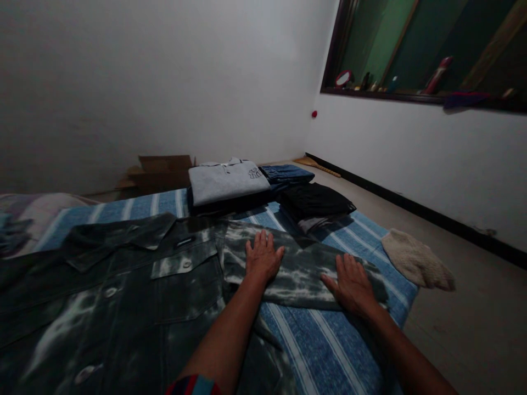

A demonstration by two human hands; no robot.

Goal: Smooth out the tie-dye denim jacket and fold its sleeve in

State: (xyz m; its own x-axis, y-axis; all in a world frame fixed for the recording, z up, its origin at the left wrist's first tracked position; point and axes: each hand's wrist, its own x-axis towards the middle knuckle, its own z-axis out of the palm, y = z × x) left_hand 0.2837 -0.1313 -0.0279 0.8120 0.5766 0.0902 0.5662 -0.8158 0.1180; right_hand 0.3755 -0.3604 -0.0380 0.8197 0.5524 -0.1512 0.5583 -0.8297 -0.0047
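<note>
Resting Flat, Gripping Nothing

Using a blue striped cover [331, 343] as the surface, probably for giving soft cloth a broad, level bed. Having a mottled dark green jacket [127, 307] lying across its near left part, front up with the collar pointing toward the wall, apparently for exposing the whole front at once. Having its sleeve [298, 271] running out to the right over the stripes, probably for letting the fabric lie straight. Showing, beyond that, a folded grey shirt [226, 185] atop a dark stack, then folded black clothes [317, 202] and folded blue denim [290, 173], likely sitting there for staying out of the way. Showing at the right edge a cream knitted item [415, 260], jutting partly past the cover, offering no visible reason for its place. Resting the left hand [263, 258] palm down on the upper sleeve, and the right hand [354, 282] nearer the cuff, with fingers spread and grasping nothing, apparently for sharing pressure along the cloth. Showing, smallest, metal buttons [110, 292] facing upward.
</note>
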